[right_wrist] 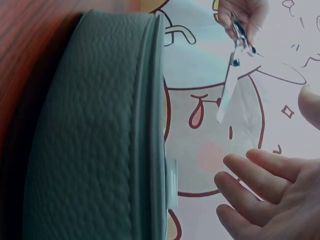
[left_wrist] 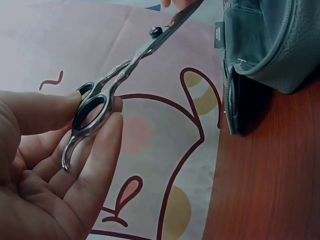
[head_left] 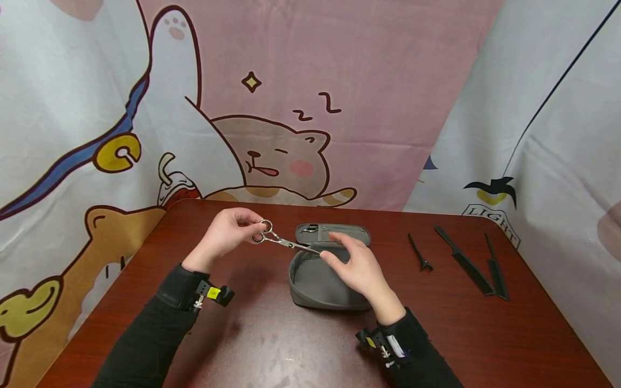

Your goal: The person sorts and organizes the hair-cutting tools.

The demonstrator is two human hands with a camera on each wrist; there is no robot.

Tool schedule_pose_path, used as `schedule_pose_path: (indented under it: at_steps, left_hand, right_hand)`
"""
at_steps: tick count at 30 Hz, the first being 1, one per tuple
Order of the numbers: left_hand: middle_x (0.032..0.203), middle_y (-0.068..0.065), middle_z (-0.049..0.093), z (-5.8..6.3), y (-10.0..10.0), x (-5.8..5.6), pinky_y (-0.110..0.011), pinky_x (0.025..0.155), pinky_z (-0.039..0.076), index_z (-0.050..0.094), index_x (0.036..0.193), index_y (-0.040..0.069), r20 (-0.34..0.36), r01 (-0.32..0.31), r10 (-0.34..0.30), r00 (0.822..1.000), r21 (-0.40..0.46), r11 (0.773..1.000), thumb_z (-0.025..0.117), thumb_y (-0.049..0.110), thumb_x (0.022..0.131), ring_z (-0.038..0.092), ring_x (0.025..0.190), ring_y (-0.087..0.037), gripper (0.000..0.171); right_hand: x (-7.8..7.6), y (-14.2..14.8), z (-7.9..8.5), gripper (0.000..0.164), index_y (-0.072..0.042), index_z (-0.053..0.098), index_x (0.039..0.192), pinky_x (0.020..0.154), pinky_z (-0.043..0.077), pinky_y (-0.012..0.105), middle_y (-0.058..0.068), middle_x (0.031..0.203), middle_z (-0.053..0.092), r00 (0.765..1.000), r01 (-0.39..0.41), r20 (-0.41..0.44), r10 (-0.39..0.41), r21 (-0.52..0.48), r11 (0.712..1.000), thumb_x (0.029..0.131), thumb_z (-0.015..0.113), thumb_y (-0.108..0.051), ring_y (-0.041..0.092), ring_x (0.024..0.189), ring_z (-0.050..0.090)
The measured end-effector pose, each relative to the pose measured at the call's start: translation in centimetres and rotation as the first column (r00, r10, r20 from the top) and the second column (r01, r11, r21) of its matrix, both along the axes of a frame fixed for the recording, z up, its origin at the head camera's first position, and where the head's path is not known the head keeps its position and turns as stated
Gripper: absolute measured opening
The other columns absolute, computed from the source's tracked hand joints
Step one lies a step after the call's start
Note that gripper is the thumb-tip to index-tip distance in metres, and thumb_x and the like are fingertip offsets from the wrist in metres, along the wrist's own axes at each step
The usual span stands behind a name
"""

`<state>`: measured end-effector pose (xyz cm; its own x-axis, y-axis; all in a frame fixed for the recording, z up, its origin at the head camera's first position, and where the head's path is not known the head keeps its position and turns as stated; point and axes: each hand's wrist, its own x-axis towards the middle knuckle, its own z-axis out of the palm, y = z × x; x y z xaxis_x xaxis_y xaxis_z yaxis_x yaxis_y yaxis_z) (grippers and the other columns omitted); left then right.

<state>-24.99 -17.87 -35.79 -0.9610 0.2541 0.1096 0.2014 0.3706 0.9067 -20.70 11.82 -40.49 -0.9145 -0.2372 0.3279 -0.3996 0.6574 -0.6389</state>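
Note:
My left hand (head_left: 225,237) pinches a pair of silver hairdressing scissors (head_left: 284,243) by the finger rings. In the left wrist view the thumb and fingertips press on the rings (left_wrist: 95,112), and the blades point away from the palm. My right hand (head_left: 358,267) is over the grey zip case (head_left: 330,295), fingers spread and holding nothing. The right wrist view shows its fingers (right_wrist: 270,192) apart from the blade tip. The case stands with its lid (head_left: 356,235) folded back, and a small metallic item (head_left: 309,229) sits inside the lid. Its interior is partly hidden by my right hand.
To the right on the brown table (head_left: 271,345) lie a black hair clip (head_left: 419,252), a large black comb (head_left: 467,264) and a narrower black comb (head_left: 496,272). A cartoon-print cloth (head_left: 378,108) hangs behind the table's far edge.

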Motion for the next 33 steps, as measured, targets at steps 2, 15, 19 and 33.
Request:
schedule_pose_path:
  at_steps: [2,15,19,33]
  left_hand:
    - [0.085,-0.014,0.07,-0.3,-0.1,-0.1,-0.038,0.07,0.058,0.071,0.101,-0.005,-0.003,-0.014,0.014,1.0,-0.008,1.0,0.07,0.008,0.092,0.068,0.072,-0.023,0.016]
    - [0.084,-0.013,0.07,-1.7,-1.3,-0.5,-0.04,0.072,0.058,0.071,0.102,-0.006,0.004,-0.073,0.073,0.997,0.026,0.997,0.07,0.01,0.093,0.068,0.072,-0.021,0.019]
    - [0.085,-0.017,0.07,-2.0,-1.7,-0.6,-0.04,0.072,0.058,0.07,0.105,-0.008,0.018,-0.08,0.08,0.997,0.041,0.996,0.071,0.011,0.093,0.068,0.071,-0.02,0.023]
    - [0.087,-0.015,0.069,-3.3,-2.2,-0.9,-0.037,0.072,0.058,0.068,0.106,-0.011,0.072,-0.123,0.113,0.991,0.138,0.983,0.071,0.009,0.092,0.068,0.07,-0.015,0.025]
  right_hand:
    - [-0.1,0.4,0.0,0.055,-0.008,0.056,0.138,0.098,0.042,0.055,0.011,0.13,0.062,1.0,0.009,0.012,-0.009,0.01,1.0,0.093,0.069,-0.037,0.034,0.122,0.055]
    - [-1.1,3.1,-0.6,0.06,-0.006,0.051,0.142,0.099,0.04,0.059,0.016,0.137,0.057,0.996,0.073,0.051,-0.077,0.077,0.994,0.095,0.066,-0.04,0.04,0.126,0.05]
    - [-1.4,3.9,-0.8,0.063,-0.005,0.05,0.143,0.095,0.043,0.057,0.017,0.138,0.056,0.994,0.08,0.073,-0.087,0.083,0.993,0.095,0.065,-0.042,0.04,0.122,0.053]
    - [-3.3,6.8,-1.7,0.066,0.001,0.045,0.144,0.1,0.039,0.059,0.024,0.14,0.051,0.986,0.085,0.136,-0.097,0.089,0.992,0.099,0.059,-0.044,0.042,0.127,0.048]
